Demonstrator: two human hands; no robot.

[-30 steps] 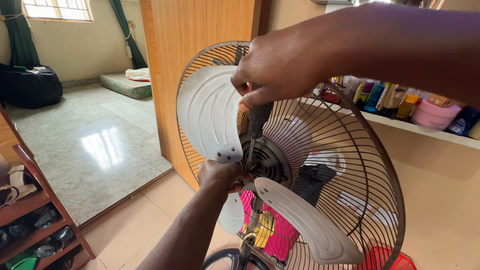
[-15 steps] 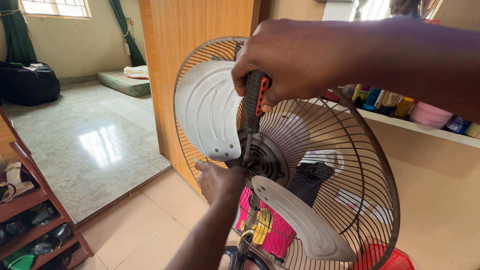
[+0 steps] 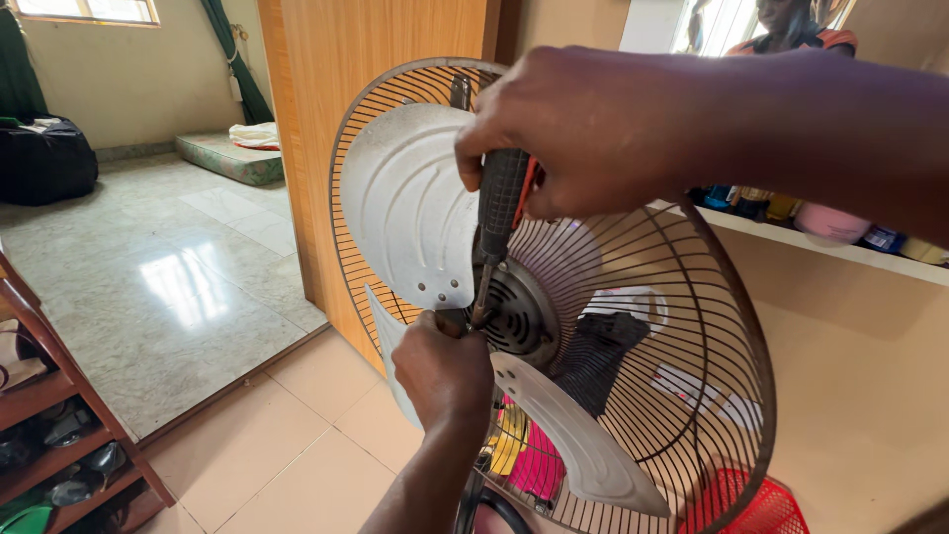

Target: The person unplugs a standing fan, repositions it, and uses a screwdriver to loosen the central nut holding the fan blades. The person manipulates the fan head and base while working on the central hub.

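While the right hand is clenched around a black-and-red screwdriver, its tip meets the fan hub at centre frame, where the left hand, rising from six o'clock, pinches the hub's edge. Metal blades extend toward ten and five o'clock inside the wire rear guard. At nine o'clock lies a polished floor; at three o'clock, a cluttered shelf.
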